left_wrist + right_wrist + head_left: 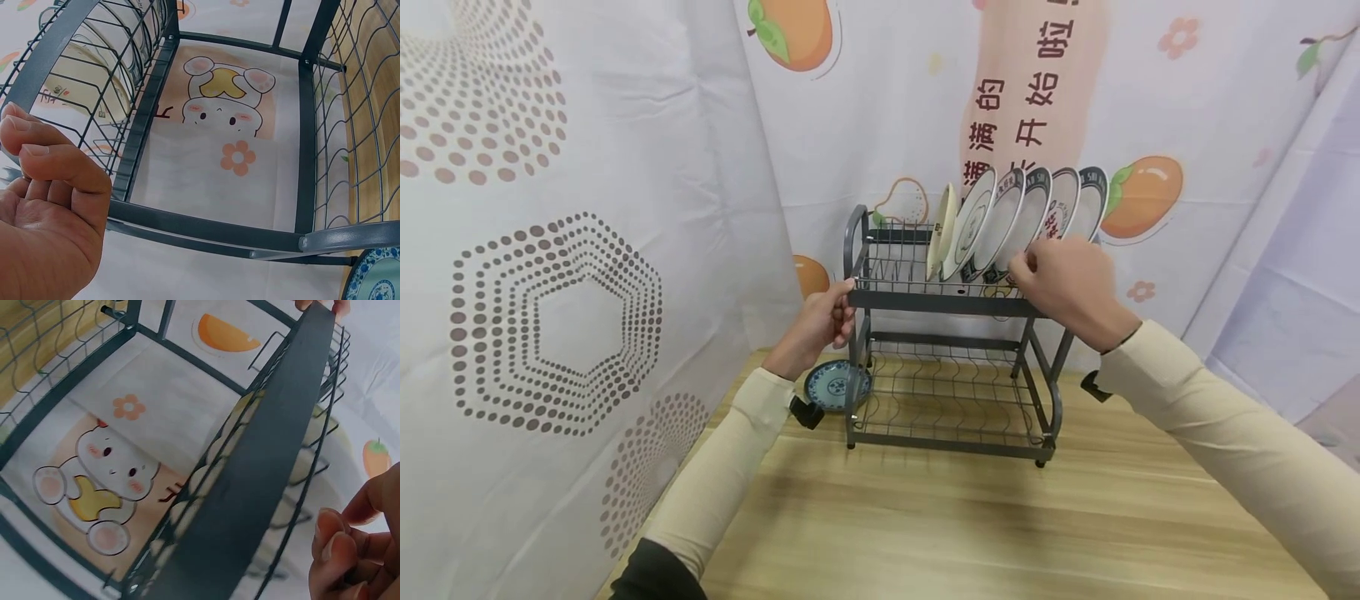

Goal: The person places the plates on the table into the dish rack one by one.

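A dark grey two-tier dish rack (pixel 943 303) stands on the wooden table. My left hand (pixel 820 325) pinches the front left corner of its upper tier, fingers curled. Several white plates (pixel 972 223) with dark patterned rims stand upright in the upper tier's right half. Leftmost in that row is a cream dish (pixel 942 229), also seen through the wires in the left wrist view. My right hand (pixel 1071 283) is in front of the rightmost plates, above the front rail, and hides their lower parts. In the right wrist view its curled fingers (pixel 337 550) hold nothing.
A blue patterned plate (pixel 829 385) lies on the table, partly behind the rack's left leg. The lower wire tier (pixel 940 392) holds no dishes. A white printed curtain (pixel 865 100) hangs close behind the rack, and another covers the left side.
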Demonstrator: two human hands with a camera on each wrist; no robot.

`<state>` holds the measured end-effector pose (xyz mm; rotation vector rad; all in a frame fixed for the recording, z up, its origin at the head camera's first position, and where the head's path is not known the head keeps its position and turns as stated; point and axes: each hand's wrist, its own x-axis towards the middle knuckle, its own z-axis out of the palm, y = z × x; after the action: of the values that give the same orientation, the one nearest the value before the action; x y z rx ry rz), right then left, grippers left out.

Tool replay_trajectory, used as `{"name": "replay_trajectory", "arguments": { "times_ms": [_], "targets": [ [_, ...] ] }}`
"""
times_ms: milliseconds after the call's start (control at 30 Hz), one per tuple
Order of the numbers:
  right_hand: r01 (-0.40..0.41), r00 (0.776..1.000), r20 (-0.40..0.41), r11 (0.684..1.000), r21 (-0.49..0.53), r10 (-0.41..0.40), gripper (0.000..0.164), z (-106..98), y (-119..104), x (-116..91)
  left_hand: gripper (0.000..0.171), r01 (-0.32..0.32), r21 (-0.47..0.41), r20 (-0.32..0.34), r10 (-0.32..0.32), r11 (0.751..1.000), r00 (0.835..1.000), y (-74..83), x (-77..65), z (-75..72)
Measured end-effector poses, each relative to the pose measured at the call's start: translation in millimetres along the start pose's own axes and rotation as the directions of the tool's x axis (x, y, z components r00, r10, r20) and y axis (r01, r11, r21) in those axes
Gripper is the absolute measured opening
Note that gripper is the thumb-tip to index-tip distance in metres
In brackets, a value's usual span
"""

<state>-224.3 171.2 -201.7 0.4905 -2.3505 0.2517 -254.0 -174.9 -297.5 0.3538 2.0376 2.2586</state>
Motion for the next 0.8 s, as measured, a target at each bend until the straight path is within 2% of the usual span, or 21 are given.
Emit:
{"name": "replay_trajectory", "arguments": {
  "times_ms": [133, 600, 800],
  "targets": [
    [-0.008, 1.0, 0.004, 1.0, 0.014, 0.008, 0.045, 0, 15, -11, 0.048, 0.005, 0.01, 0.0, -0.005, 1.0, 1.0, -1.0, -1.6, -0.9],
    [-0.168, 0.986, -0.019, 0.986, 0.007, 0.168, 0.058, -6, 65, -42, 0.048, -0.014, -0.014, 0.009, 0.014, 1.0, 1.0, -3.5, -0.1, -0.5],
    [-0.232, 0.972, 0.044, 0.973, 0.014, 0.232, 0.057, -4, 82, -55, 0.048, -0.023, -0.017, 0.01, 0.023, 1.0, 1.0, -4.2, 0.2, -0.7]
  ]
}}
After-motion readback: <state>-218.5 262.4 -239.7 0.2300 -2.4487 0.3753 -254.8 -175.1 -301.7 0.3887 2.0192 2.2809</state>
